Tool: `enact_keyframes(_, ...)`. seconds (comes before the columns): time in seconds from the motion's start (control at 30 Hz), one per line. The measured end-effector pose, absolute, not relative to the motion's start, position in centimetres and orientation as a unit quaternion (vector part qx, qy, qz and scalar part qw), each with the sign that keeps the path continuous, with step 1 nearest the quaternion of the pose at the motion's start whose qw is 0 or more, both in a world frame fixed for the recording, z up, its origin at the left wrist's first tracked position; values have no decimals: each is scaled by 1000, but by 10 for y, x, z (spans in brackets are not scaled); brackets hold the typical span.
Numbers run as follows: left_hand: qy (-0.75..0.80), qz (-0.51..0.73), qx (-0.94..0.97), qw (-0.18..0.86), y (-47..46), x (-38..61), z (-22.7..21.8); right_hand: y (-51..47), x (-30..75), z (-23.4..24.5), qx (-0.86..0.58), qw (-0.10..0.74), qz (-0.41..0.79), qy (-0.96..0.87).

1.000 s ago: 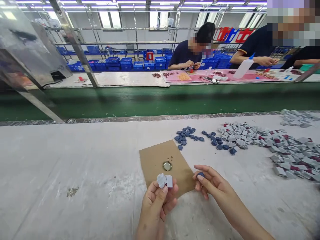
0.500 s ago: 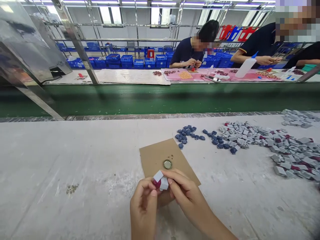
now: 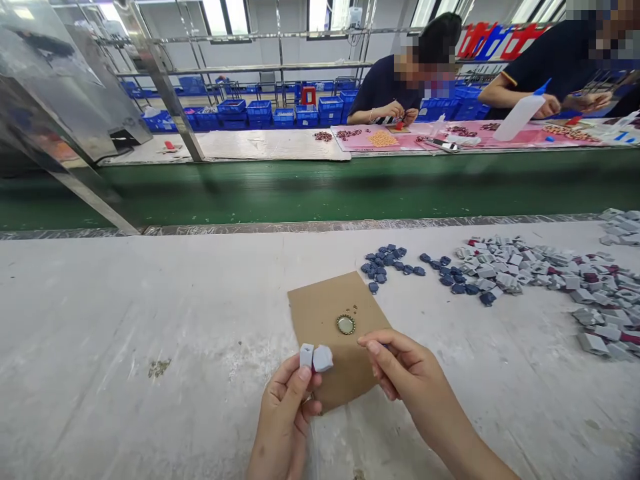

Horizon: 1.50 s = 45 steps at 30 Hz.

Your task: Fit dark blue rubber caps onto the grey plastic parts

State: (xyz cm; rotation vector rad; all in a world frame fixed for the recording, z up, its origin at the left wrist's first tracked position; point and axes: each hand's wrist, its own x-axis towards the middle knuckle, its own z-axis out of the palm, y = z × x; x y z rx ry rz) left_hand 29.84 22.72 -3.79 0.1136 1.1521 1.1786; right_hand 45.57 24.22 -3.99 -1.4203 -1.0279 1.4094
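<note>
My left hand (image 3: 287, 403) pinches a small grey plastic piece (image 3: 323, 359) with a bit of maroon showing, above the lower left edge of a brown cardboard sheet (image 3: 320, 300). Apart from it, to the right, my right hand (image 3: 407, 367) has thumb and index finger pressed together over the sheet's right side. Whatever lies between those fingertips is too small to make out. A bottle cap (image 3: 346, 325) lies hollow side up on the cardboard, just left of my right fingertips. Several tiny brownish bits (image 3: 354, 308) lie just beyond the cap.
Small dark blue pieces (image 3: 385, 260) are scattered beyond the cardboard, and a heap of grey and maroon pieces (image 3: 540, 267) spreads to the right. A green conveyor belt (image 3: 300, 190) runs behind the table. Two co-workers sit across it, near a white squeeze bottle (image 3: 520, 117).
My right hand has drawn away from the grey piece to the right. My left hand still holds the piece, now turned and a little lower. The view has shifted slightly.
</note>
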Motion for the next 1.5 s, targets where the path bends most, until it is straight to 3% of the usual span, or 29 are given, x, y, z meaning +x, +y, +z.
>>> enact_keyframes(0.37,531,532,88,654,227,305,-31,230,461,-36,-542,367,575,-490)
enact_keyframes(0.5,486,530,120,685,220,313,-32,231,448,-35,-520,398,524,-545)
enact_keyframes(0.73,505,488,246,668,214,317,-41,237,432,-26,-464,439,582,-504)
enact_keyframes(0.97,540,505,237,630,212,311,-52,242,444,-25,-560,478,502,-454)
enact_keyframes(1.17,549,530,180,620,216,309,-51,258,468,-25,-544,424,601,-404)
enact_keyframes(1.4,565,555,139,595,222,307,-47,280,485,-28,-558,343,603,-456)
enact_keyframes(1.5,561,559,138,594,222,310,-48,284,486,-35,-572,284,534,-555)
